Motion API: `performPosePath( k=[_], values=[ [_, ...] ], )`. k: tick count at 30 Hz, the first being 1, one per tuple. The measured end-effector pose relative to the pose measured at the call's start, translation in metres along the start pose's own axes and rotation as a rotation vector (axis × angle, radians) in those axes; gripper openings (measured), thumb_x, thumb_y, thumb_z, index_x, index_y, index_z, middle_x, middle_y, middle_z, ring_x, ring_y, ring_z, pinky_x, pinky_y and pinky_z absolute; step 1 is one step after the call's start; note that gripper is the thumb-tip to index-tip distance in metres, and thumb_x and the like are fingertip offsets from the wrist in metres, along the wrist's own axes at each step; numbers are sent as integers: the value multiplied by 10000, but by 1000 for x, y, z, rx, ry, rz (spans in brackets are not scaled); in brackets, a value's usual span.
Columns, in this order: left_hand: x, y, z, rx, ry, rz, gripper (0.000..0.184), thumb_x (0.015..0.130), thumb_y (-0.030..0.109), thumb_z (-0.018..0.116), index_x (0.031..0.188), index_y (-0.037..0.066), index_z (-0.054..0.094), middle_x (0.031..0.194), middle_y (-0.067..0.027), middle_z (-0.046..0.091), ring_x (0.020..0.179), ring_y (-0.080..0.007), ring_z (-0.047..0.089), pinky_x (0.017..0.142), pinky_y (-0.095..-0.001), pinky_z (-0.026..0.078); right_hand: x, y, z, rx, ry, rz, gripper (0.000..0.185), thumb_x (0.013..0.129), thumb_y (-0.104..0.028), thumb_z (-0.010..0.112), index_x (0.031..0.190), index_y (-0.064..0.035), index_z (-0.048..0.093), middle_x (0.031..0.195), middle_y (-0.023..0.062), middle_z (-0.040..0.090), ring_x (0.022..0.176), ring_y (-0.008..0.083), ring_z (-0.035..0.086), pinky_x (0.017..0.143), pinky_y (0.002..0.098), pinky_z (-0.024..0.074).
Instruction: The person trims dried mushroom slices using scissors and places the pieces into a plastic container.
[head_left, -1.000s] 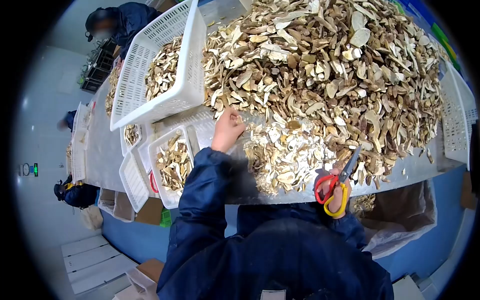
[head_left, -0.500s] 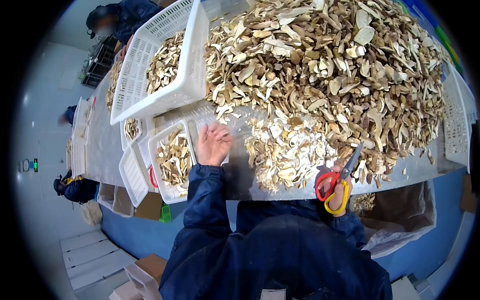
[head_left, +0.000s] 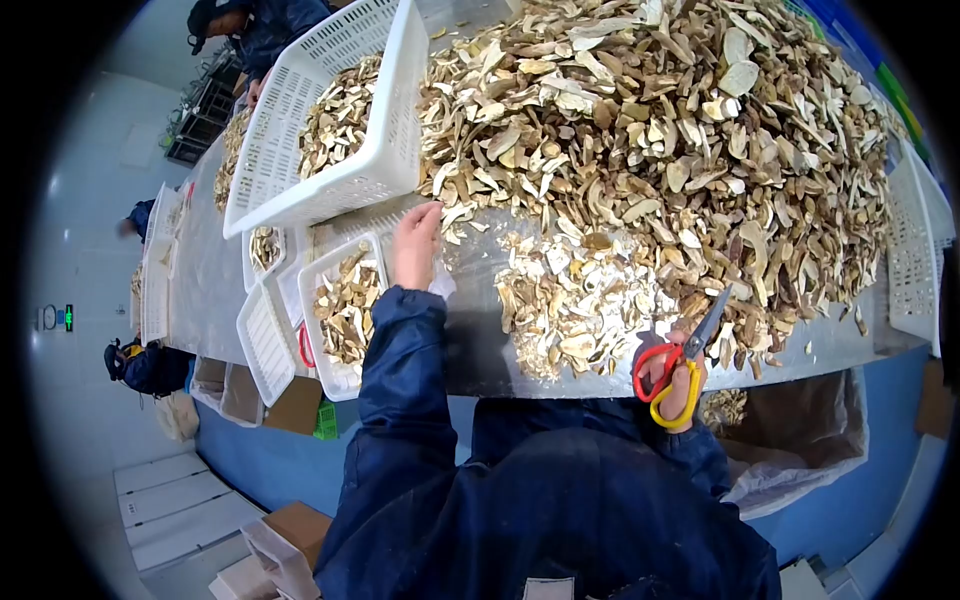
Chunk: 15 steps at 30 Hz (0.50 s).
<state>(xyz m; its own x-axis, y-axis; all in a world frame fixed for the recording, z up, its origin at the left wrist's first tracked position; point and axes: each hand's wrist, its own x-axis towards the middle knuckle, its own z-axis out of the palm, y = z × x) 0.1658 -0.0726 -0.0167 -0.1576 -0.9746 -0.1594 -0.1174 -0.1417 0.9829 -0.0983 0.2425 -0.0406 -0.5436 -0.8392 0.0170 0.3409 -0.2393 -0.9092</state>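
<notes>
Mushroom slices [head_left: 345, 315] fill a white tray [head_left: 348, 384] at the near edge of a metal table [head_left: 475, 350], a perforated white crate [head_left: 393, 140] of more slices beyond it. Just right of the tray, the worker's left hand [head_left: 415, 250] hangs over the surface, fingers bent, fingertips at the left margin of a large heap [head_left: 660, 150]; whether they pinch a slice cannot be told. Between the hands, a low spread of pale pieces [head_left: 580, 305] lies toward the near edge, against the heap. At its right, close to that edge, the right hand [head_left: 678, 397] grips scissors [head_left: 692, 347] with red and yellow handles, blades angled toward the heap.
</notes>
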Motion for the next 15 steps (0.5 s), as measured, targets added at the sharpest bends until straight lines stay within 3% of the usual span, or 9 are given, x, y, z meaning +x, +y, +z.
performPosePath(
  k=[2,5,9,10,13,14,15],
  values=[
    [2,7,20,714,200,364,177,793,114,705,907,20,607,724,-110,633,647,-214,600,561,-320,460,0,1,0,1,11,-1,639,880,-482,598,1195,56,457,653,9,491,566,106,493,546,247,439],
    [3,-8,26,870,130,371,238,713,93,740,868,-11,592,693,-167,633,688,-258,633,603,-363,470,0,1,0,10,14,-1,621,882,-465,598,1194,54,459,655,9,492,564,103,491,554,247,444],
    [-25,-10,26,740,-15,253,212,732,55,700,904,-3,591,690,-100,603,623,-212,592,589,-343,467,-1,-2,1,20,15,24,599,882,-438,600,1196,52,457,654,12,490,561,104,488,566,248,454],
    [-30,-16,22,700,-94,271,266,801,100,654,1040,16,573,682,-6,528,604,-135,515,544,-273,421,-1,-2,1,19,13,21,598,883,-436,600,1197,52,456,653,14,489,560,105,487,566,249,455],
    [-42,-3,8,-194,-399,-296,278,857,95,571,1126,33,538,676,26,461,573,-124,453,522,-210,390,0,0,1,22,8,15,593,883,-430,599,1198,50,453,650,16,487,557,106,484,567,251,457],
    [-45,0,4,-532,-477,-337,272,885,93,523,1152,45,505,696,37,428,556,-86,397,487,-163,334,0,0,1,24,9,17,591,883,-428,599,1199,50,453,649,16,487,558,106,483,567,251,456],
    [-48,4,6,-655,-352,-366,254,888,96,521,1137,47,515,700,37,444,561,-79,411,478,-164,322,0,-1,1,26,11,18,589,883,-426,598,1199,49,452,647,16,487,558,106,483,566,251,455]
  ],
)
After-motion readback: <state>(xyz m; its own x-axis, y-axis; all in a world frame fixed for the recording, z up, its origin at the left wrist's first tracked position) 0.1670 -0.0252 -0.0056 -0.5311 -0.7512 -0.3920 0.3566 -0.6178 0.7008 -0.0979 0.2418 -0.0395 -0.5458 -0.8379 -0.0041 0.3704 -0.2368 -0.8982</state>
